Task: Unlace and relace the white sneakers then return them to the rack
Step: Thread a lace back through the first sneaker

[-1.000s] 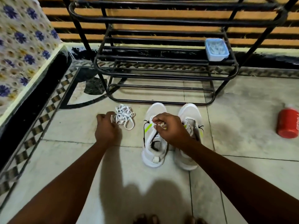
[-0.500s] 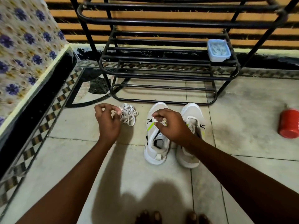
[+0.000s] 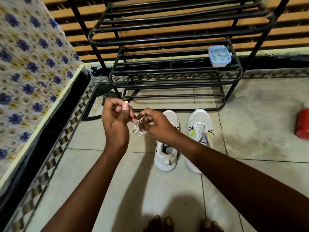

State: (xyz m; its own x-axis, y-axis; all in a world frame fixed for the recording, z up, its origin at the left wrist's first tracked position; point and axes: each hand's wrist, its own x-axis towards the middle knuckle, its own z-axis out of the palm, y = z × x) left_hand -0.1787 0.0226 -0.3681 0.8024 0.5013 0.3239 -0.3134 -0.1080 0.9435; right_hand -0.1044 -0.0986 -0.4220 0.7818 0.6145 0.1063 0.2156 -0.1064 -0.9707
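both hands raised together above the tiled floor (image 3: 250,114), just left of the sneakers. left hand (image 3: 115,124) curled, thumb and fingertips pinching a white shoelace (image 3: 138,129); right hand (image 3: 155,124) curled too, fingers pinching the same lace close beside the left. loops of the lace hanging between and just below the two hands, slightly blurred. two white sneakers side by side on the floor, toes toward the rack: left sneaker (image 3: 167,154) partly hidden under the right wrist, tongue area open and no lace visible in it; right sneaker (image 3: 200,128) with white lacing across its eyelets, neon-yellow stripes and small black marks on both sides. no readable brand name or lettering on either shoe. black metal shoe rack (image 3: 167,37) standing just behind the sneakers, against a wall of orange and dark stripes. small light-blue plastic container (image 3: 219,56) resting on a middle shelf at the right end, contents pale and indistinct. red bottle (image 3: 302,124) lying on the floor at the far right edge, cut off by the frame, any label unreadable. blue-flowered cloth (image 3: 30,72) covering a raised surface at left. bare toes (image 3: 158,223) at the bottom edge.
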